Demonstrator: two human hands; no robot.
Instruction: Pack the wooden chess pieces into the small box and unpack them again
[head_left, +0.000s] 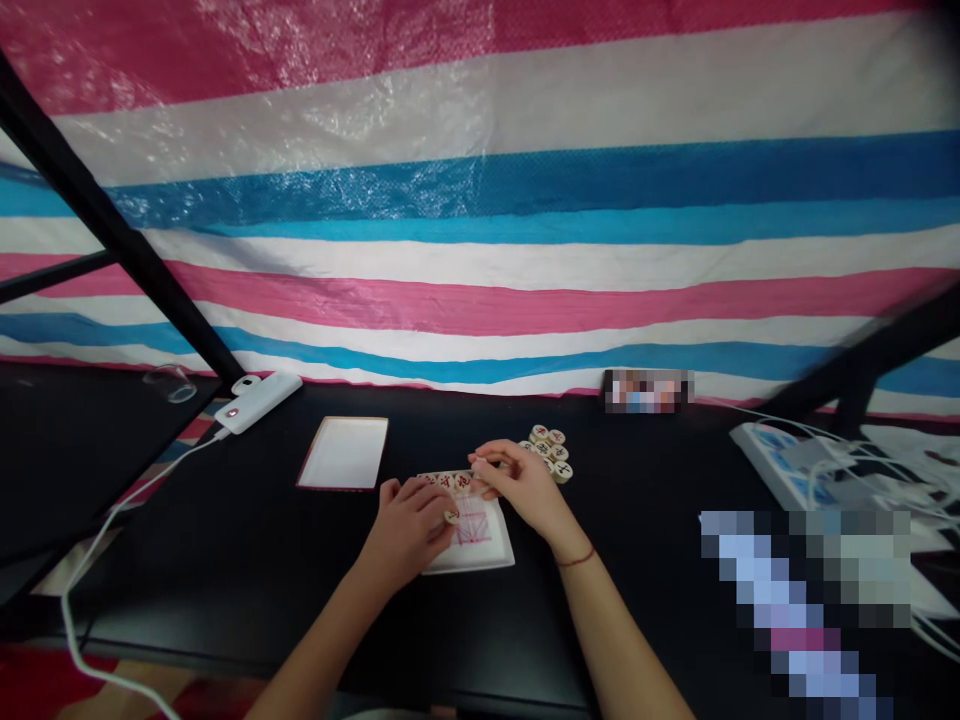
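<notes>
A shallow white box [491,552] with red line marks on its floor lies in front of me. Along its far side stands a row of round Chinese chess pieces [463,482] with red characters. My left hand [409,528] reaches over the box's left side, fingers curled on a Chinese chess piece [451,517]. At the far right corner of the box, my right hand [525,487] has thumb and fingers pinched together. A pale edge of a piece shows between them, mostly hidden. Just beyond that hand, several loose pieces [556,452] are clustered on the table.
A white-lined box lid [345,453] lies to the left. Behind it are a white power strip [262,402] with a cable and a clear cup [178,384]. A phone [649,391] leans at the back. Tangled white cables [847,470] and another strip [780,465] occupy the right.
</notes>
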